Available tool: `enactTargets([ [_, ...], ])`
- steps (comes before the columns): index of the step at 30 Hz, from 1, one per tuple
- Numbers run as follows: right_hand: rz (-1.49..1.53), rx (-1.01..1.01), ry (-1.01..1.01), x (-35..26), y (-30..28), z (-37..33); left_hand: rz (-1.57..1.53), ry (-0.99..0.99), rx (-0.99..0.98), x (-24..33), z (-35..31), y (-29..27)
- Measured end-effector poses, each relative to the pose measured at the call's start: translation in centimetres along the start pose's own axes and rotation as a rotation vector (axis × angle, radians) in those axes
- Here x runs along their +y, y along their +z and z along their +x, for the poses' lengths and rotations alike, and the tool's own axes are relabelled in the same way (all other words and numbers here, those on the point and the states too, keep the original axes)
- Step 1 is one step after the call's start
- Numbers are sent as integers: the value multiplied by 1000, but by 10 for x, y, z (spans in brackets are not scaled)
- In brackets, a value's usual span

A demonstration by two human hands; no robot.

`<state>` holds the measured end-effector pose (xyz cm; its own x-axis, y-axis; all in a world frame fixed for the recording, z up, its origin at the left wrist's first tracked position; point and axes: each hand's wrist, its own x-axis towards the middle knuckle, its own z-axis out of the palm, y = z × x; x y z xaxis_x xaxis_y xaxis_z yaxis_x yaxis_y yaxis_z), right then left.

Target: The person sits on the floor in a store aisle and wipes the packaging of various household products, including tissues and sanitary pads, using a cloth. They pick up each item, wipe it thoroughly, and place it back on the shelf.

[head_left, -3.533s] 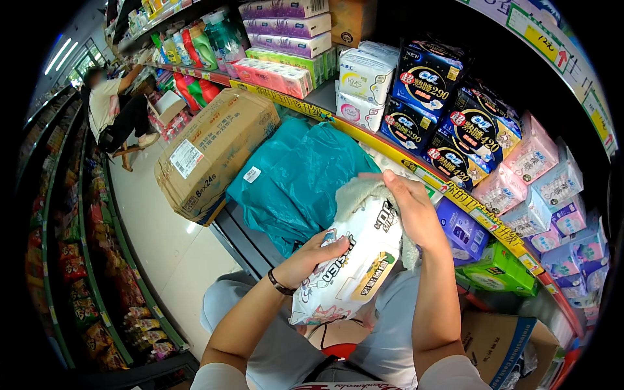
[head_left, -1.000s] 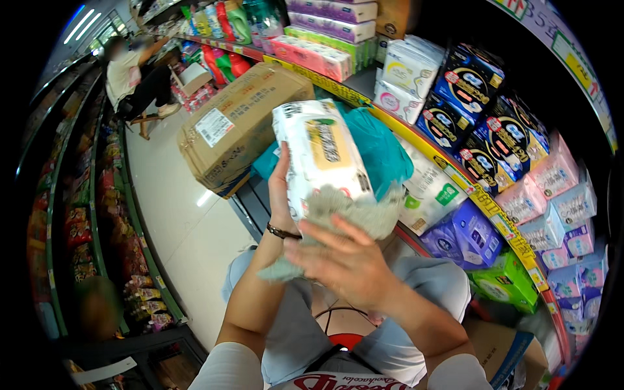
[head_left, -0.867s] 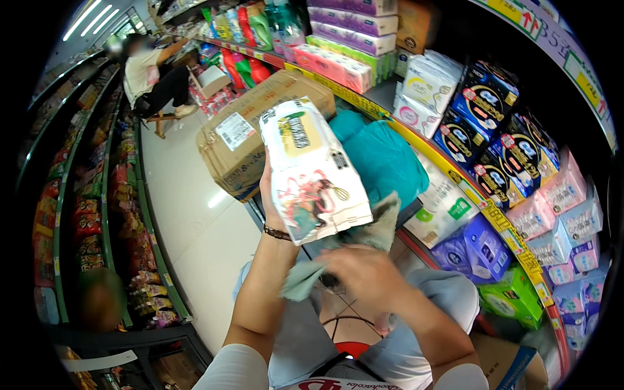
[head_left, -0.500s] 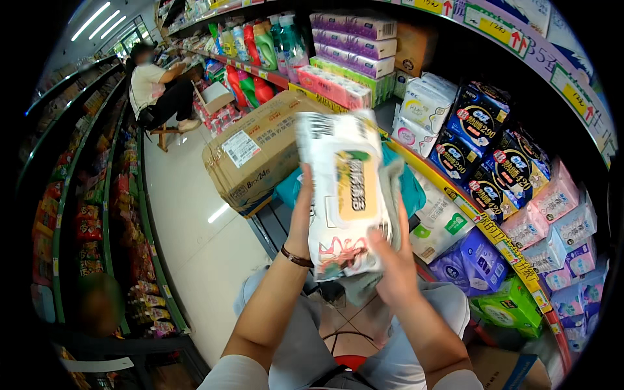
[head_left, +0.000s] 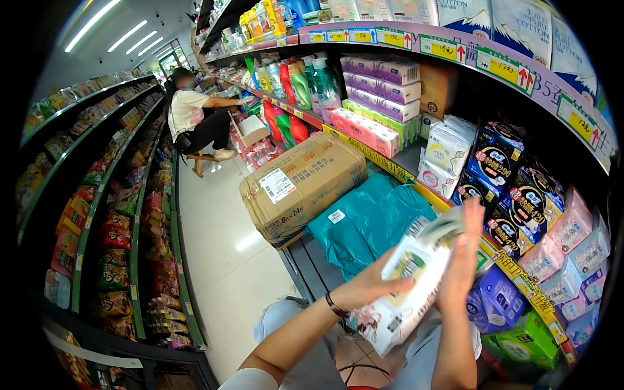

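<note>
A white soft pack of wet wipes point(head_left: 392, 323) with a yellowish lid label hangs tilted above my lap. My left hand point(head_left: 365, 287) grips it from the left, thumb lying across its front. My right hand point(head_left: 460, 263), smeared by motion, presses along the pack's right side with fingers pointing up. A grey cloth point(head_left: 447, 225), also blurred, lies between that hand and the pack's upper end. Just beyond the pack, a teal plastic bag point(head_left: 364, 218) rests on a dark surface.
A brown carton point(head_left: 309, 188) stands behind the bag. The right-hand shelf holds tissue packs point(head_left: 380, 78), black pad packs point(head_left: 520, 188) and a purple pack point(head_left: 497, 299). Snack shelves point(head_left: 117, 240) line the left of the aisle. Farther off, another person point(head_left: 195, 114) sits on a low stool.
The wipes pack has come lower and to the right, and tilted over. My right hand and the cloth have moved up to its upper right end. The teal bag shows more fully.
</note>
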<state>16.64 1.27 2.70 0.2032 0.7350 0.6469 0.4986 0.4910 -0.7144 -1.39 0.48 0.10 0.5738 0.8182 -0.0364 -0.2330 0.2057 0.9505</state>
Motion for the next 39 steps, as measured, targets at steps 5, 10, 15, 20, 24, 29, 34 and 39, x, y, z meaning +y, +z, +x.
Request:
enactTargets([
  [5, 368, 54, 232, 9, -20, 15, -69, -92, -76, 4, -2, 18],
  [10, 85, -98, -97, -24, -8, -10, -168, 22, 102, -1, 5, 14],
  [15, 97, -737, -390, -71, 3, -44, -856, 39, 115, 18, 4, -30],
  [20, 589, -886, -161, -54, -7, -36, -900, 304, 109, 32, 10, -46],
  [24, 506, -88, 531, -32, -17, -25, -1166, 222, -146, 25, 8, -51],
  [29, 1022, 172, 735, -31, 1, -31, -1078, 107, -51, -8, 13, -31],
  [34, 378, -261, 180, -41, 24, -53, -630, 11, 0, -11, 15, -22],
  [39, 160, -195, -42, -19, 18, -35, -402, -54, -148, -7, 2, -26],
])
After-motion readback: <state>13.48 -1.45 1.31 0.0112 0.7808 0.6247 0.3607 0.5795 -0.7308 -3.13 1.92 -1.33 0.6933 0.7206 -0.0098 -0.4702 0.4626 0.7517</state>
